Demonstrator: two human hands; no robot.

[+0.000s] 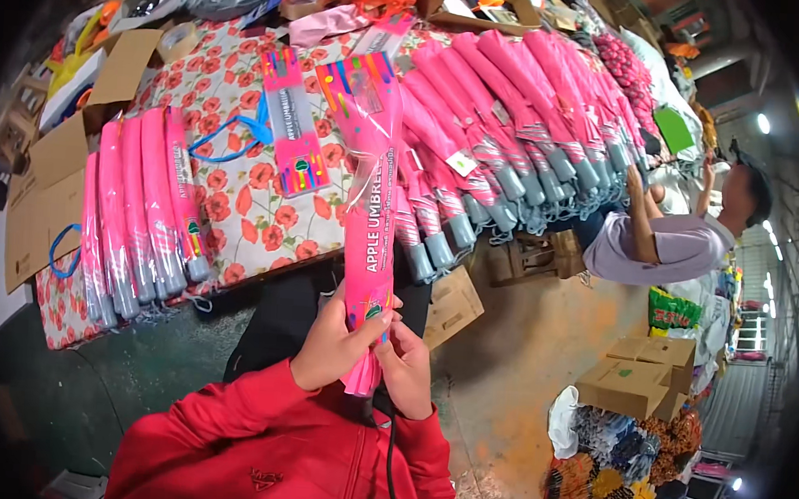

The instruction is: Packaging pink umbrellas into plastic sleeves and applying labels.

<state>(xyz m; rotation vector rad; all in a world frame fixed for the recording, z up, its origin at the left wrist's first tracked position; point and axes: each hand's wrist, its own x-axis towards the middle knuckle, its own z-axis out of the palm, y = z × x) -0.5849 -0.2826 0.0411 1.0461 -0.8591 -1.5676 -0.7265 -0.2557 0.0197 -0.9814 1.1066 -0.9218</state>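
Note:
Both my hands are closed around the near end of a pink folded umbrella in a clear printed sleeve (371, 216). It points away from me, its far end over the table. My left hand (332, 341) grips it from the left with the thumb on top. On the other side, the fingers of my right hand (408, 367) pinch its lower part. A flat printed plastic sleeve (295, 129) lies just beyond, on the flowered tablecloth (238, 198). Beside that is a blue strap (232, 139).
Several wrapped pink umbrellas with grey handles (508, 119) lie piled along the right of the table. Another row (146, 207) lies at the left, near an opened cardboard box (46, 200). A co-worker (666, 234) is at the far right; cartons (634, 378) stand on the floor.

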